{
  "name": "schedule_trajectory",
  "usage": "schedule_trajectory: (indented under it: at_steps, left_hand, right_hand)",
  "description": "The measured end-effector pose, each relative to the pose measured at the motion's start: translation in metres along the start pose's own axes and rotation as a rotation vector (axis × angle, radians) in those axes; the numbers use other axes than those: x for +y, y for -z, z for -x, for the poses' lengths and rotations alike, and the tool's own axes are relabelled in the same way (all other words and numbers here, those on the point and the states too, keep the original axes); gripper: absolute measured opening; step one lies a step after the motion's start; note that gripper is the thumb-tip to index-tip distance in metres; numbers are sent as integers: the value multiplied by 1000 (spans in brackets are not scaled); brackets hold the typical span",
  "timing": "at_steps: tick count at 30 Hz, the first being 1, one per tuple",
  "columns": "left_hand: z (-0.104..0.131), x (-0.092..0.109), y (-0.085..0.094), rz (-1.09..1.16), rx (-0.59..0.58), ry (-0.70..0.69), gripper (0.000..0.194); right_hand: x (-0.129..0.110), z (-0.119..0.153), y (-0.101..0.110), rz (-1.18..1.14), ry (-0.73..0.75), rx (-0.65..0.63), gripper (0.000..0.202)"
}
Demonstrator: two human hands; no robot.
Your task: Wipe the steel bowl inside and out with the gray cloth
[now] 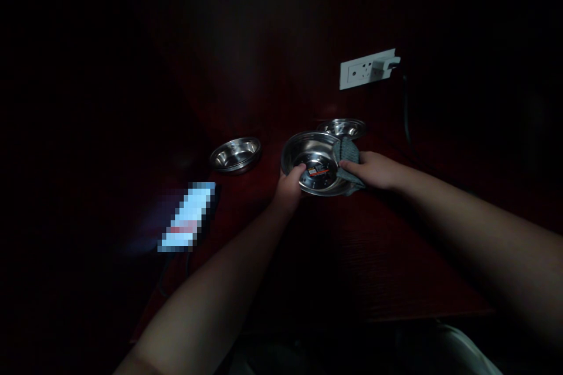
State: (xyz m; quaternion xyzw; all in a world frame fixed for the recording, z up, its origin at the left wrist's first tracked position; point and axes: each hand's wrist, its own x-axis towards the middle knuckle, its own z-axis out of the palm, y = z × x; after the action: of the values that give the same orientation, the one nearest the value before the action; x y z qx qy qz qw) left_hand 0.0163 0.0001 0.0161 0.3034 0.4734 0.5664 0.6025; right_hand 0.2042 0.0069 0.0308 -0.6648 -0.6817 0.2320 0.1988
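Observation:
A shiny metal bowl (pixel 314 149) is held up over the dark red table, tilted so its inside faces me. A label (pixel 317 171) with orange and white print shows on its bottom. My left hand (pixel 291 184) grips the near left rim, thumb inside and the other fingers hidden beneath. At the right rim, my right hand (pixel 367 169) is closed on a grey-green cloth (pixel 347 155), which is folded over the bowl's edge and pressed against it. Behind the held bowl, another metal bowl (pixel 345 126) is partly hidden.
More metal bowls (pixel 236 155), seemingly stacked, stand left of my hands. A phone-like lit screen (pixel 189 217), pixelated, lies nearer at the left. On the back wall a white socket (pixel 367 69) holds a plug with a dark cable (pixel 406 111). The table's front edge (pixel 417 317) runs below my arms.

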Motion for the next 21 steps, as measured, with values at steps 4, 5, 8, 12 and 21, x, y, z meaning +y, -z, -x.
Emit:
schedule_trajectory:
  at_steps: [4, 5, 8, 12, 21]
  left_hand:
    - [0, 0, 0, -11, -4, 4, 48]
    - [0, 0, 0, -12, -6, 3, 48]
    - [-1, 0, 0, -12, -7, -2, 47]
    - [-1, -1, 1, -2, -7, -5, 46]
    - [-2, 0, 1, -15, -3, 6, 44]
  right_hand:
    - [1, 0, 0, -17, 20, 5, 45]
    - [1, 0, 0, -15, 23, 6, 45]
    - [0, 0, 0, -4, 10, 2, 45]
    - [0, 0, 0, 3, -8, 2, 48]
    - [-1, 1, 1, 10, -8, -5, 47]
